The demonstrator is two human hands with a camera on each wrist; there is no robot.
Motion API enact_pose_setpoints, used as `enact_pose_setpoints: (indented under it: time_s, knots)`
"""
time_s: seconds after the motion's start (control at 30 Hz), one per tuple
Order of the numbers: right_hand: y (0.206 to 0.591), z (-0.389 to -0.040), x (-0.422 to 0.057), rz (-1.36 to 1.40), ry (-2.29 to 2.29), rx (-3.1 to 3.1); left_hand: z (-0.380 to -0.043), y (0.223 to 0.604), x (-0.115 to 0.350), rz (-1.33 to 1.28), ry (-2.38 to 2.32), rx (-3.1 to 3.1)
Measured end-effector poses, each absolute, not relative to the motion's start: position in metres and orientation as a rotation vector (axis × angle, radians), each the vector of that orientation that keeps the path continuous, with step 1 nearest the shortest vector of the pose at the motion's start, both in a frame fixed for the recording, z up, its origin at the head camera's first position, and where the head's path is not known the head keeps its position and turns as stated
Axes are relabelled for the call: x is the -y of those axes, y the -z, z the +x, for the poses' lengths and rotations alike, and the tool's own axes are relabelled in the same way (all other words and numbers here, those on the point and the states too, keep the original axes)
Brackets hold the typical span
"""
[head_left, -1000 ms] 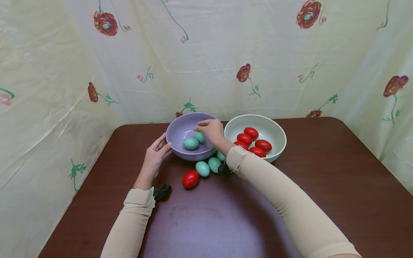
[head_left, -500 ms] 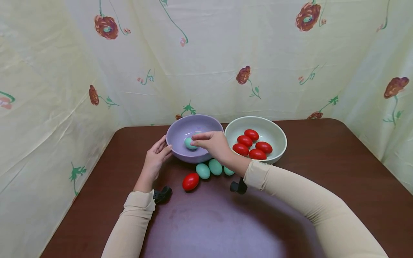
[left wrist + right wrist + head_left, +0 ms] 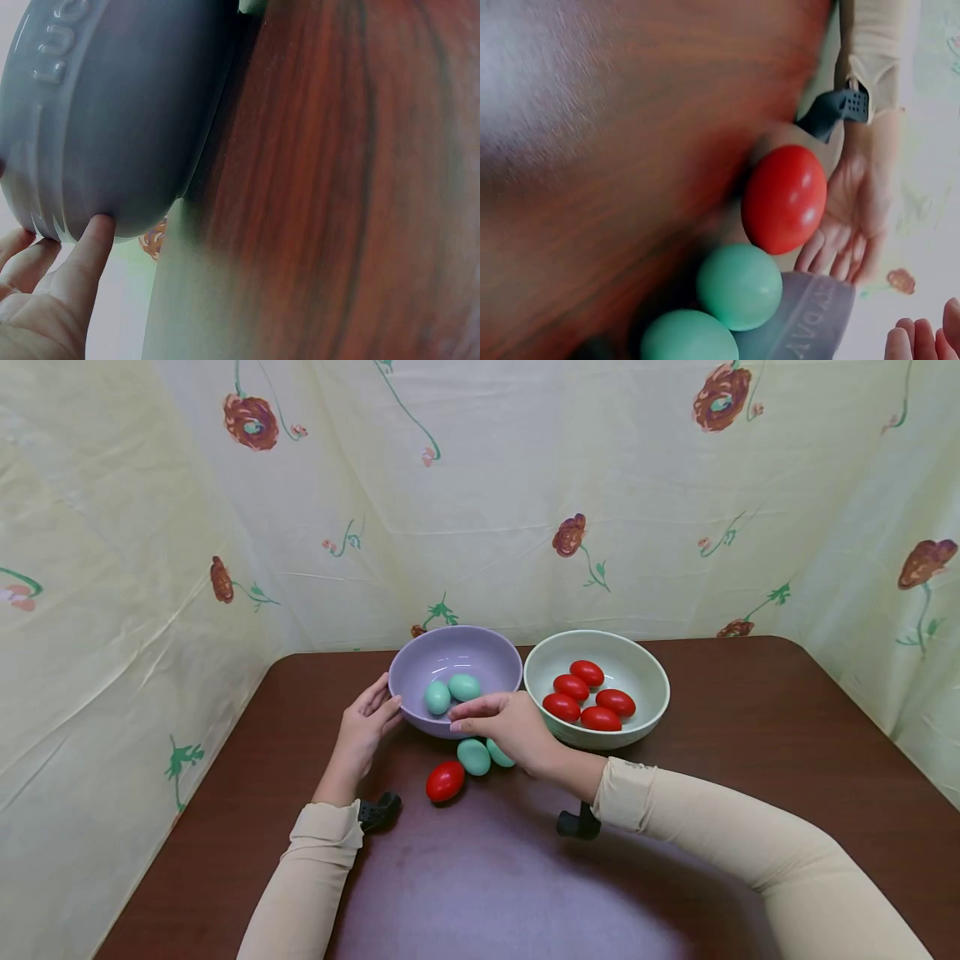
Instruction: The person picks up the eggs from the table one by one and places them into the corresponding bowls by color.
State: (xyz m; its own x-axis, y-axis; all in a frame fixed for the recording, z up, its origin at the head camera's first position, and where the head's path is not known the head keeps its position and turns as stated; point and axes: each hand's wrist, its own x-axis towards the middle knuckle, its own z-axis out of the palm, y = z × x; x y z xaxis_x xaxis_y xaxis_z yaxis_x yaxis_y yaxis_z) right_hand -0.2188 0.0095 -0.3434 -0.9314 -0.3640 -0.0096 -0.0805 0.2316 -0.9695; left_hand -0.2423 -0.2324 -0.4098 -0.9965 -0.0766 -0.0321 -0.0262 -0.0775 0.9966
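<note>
My left hand (image 3: 362, 731) touches the left side of a purple bowl (image 3: 491, 652). In the left wrist view its fingertips (image 3: 97, 225) rest against the bowl's outer wall, extended. Two pale green eggs (image 3: 464, 687) lie inside the bowl. Over the bowl's front right rim is my right hand (image 3: 510, 727), fingers loosely bent and holding nothing. Below it, on the table, sit more green eggs (image 3: 473, 757), one partly covered by the hand, and a red egg (image 3: 445, 782). The right wrist view shows this red egg (image 3: 784, 199) beside two green eggs (image 3: 739, 286).
Just right of the purple bowl stands a pale green bowl (image 3: 637, 672) with several red eggs (image 3: 601, 719) in it. Both bowls are near the back edge of the dark wooden table (image 3: 750, 735). A flowered cloth (image 3: 480, 552) hangs behind.
My right hand has drawn back from inside the purple bowl toward its front rim and the eggs on the table. The two green eggs in the bowl have shifted slightly. My left hand stays put.
</note>
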Motion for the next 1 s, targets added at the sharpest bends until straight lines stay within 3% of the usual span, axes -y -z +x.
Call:
enact_pose_setpoints:
  time_s: [0.53,1.0]
  knots:
    - [0.361,-0.204,-0.009,-0.507,1.709,-2.204,-0.248,0.413,0.235,0.137,2.231,2.149]
    - [0.377,-0.194,-0.007,-0.471,1.621,-2.217,-0.234,0.393,0.229,0.118,2.284,2.135]
